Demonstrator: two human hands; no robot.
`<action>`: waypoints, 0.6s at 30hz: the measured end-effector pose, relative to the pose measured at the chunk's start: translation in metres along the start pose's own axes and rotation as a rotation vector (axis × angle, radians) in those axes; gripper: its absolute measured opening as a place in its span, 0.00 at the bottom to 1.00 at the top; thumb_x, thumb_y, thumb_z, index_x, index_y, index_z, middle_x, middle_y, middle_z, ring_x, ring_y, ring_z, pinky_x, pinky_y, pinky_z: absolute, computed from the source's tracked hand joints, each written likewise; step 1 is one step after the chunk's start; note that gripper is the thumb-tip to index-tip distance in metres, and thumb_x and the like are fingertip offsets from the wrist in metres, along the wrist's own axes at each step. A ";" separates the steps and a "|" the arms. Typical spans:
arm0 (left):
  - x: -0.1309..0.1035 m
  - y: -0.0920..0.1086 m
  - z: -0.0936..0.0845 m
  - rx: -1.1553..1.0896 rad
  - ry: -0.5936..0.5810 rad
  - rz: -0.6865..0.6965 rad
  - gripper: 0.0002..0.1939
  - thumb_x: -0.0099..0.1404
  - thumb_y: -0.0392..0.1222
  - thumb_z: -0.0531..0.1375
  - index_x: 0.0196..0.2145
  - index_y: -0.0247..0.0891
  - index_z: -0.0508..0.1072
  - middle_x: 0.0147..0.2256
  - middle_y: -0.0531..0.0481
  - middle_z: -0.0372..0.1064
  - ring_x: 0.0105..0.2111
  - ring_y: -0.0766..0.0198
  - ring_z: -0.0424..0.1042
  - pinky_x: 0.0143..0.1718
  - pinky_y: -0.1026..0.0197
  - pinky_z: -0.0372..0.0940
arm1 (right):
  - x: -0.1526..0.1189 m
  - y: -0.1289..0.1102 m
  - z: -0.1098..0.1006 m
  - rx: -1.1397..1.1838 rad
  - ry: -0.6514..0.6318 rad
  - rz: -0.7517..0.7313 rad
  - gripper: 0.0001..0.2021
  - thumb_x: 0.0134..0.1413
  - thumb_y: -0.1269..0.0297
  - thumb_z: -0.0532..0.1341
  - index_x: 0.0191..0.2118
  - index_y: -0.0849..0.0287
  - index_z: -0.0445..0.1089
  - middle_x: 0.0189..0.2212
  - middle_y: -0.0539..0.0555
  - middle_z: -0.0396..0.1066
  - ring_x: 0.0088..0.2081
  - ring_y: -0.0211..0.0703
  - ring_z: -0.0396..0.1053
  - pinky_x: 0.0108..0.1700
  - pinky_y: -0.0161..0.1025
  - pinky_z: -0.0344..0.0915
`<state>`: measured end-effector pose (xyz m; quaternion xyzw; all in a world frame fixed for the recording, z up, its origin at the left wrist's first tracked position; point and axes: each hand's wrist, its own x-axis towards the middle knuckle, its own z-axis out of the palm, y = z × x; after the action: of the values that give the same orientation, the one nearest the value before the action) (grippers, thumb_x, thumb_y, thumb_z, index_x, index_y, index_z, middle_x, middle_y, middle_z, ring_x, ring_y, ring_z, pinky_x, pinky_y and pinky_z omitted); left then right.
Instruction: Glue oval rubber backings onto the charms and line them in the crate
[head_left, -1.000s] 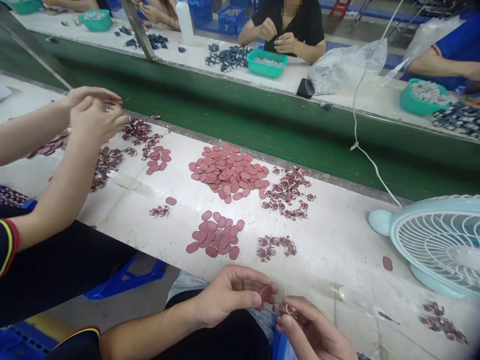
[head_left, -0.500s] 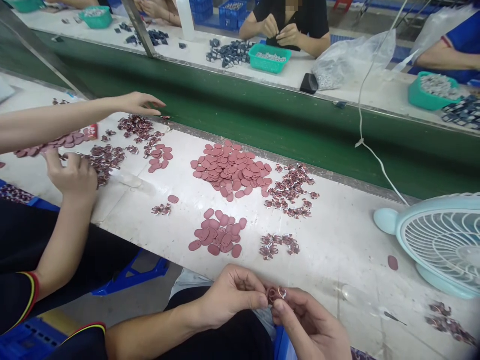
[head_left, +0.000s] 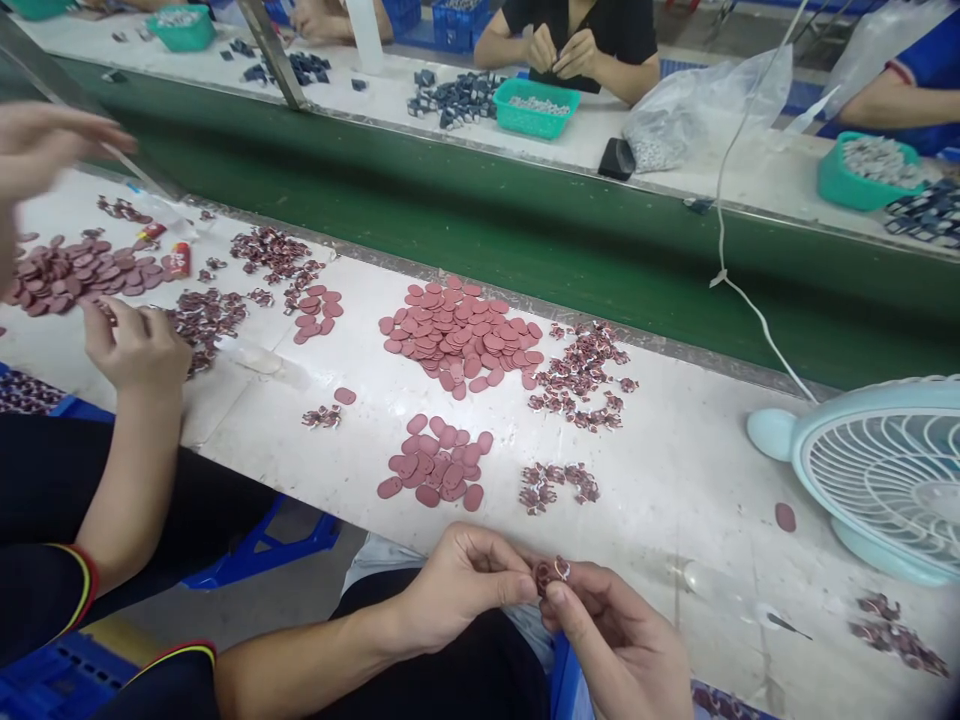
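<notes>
Drawing together since a second ago, the left hand (head_left: 456, 585) and the right hand (head_left: 621, 640) are now meeting at the near edge of the counter (head_left: 675, 430). Earlier, a reddish oval was showing in the left hand, apart from the small brown figure (head_left: 552, 573) in the right; now the figure is filling the gap between both hands and the oval is no longer showing clearly. That is suggesting the two pieces are being brought against each other, though the fingers are hiding any contact.

On the left, a co-worker's raised hand (head_left: 45, 145) is blurring near the far edge, having swung back leftward, while the same person's lower hand (head_left: 142, 345) is staying beside a heap of brown figures (head_left: 210, 325).

Left thumb and forefinger are closing in a narrow pinch at the figure's left side; whether they are also gripping the oval cannot be told. Right thumb and forefinger are clasping the figure from the right, parted only by its thickness.

Beyond the hands, a loose patch of ovals (head_left: 435, 465) is lying left of a small cluster of figures (head_left: 538, 490). Farther off, a larger heap of ovals (head_left: 457, 335) is spreading beside a bigger heap of figures (head_left: 581, 385). To the right, a clear bottle (head_left: 716, 588) is lying near a fan (head_left: 892, 470).
</notes>
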<state>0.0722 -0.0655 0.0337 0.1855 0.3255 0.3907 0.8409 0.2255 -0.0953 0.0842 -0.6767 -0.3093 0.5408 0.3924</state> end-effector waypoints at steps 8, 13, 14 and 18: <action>-0.001 0.001 0.005 -0.005 -0.034 -0.001 0.05 0.59 0.37 0.73 0.28 0.34 0.82 0.35 0.43 0.83 0.35 0.58 0.81 0.41 0.58 0.72 | -0.001 -0.004 -0.003 0.023 0.000 -0.029 0.15 0.47 0.49 0.73 0.34 0.55 0.80 0.26 0.52 0.76 0.28 0.41 0.72 0.37 0.36 0.74; -0.002 0.002 0.008 -0.015 -0.028 0.019 0.05 0.60 0.36 0.72 0.28 0.34 0.82 0.33 0.44 0.83 0.33 0.59 0.80 0.40 0.58 0.72 | -0.002 -0.001 0.000 0.018 0.060 -0.064 0.17 0.46 0.47 0.74 0.34 0.56 0.80 0.29 0.55 0.78 0.28 0.43 0.74 0.34 0.38 0.76; -0.002 0.002 0.008 -0.015 -0.024 0.025 0.05 0.60 0.36 0.72 0.28 0.34 0.82 0.32 0.44 0.83 0.33 0.59 0.80 0.39 0.58 0.72 | -0.002 0.000 0.001 0.020 0.073 -0.067 0.18 0.46 0.46 0.74 0.34 0.56 0.80 0.28 0.55 0.79 0.27 0.44 0.74 0.33 0.38 0.76; -0.001 -0.001 0.010 0.004 -0.014 0.044 0.05 0.61 0.37 0.71 0.28 0.34 0.82 0.31 0.45 0.82 0.32 0.61 0.80 0.39 0.59 0.73 | -0.001 0.004 0.005 0.058 0.105 -0.067 0.19 0.45 0.46 0.74 0.34 0.57 0.80 0.28 0.56 0.79 0.27 0.44 0.75 0.32 0.38 0.76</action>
<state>0.0789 -0.0669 0.0407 0.1972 0.3160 0.4072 0.8339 0.2206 -0.0974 0.0805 -0.6816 -0.2951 0.4999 0.4455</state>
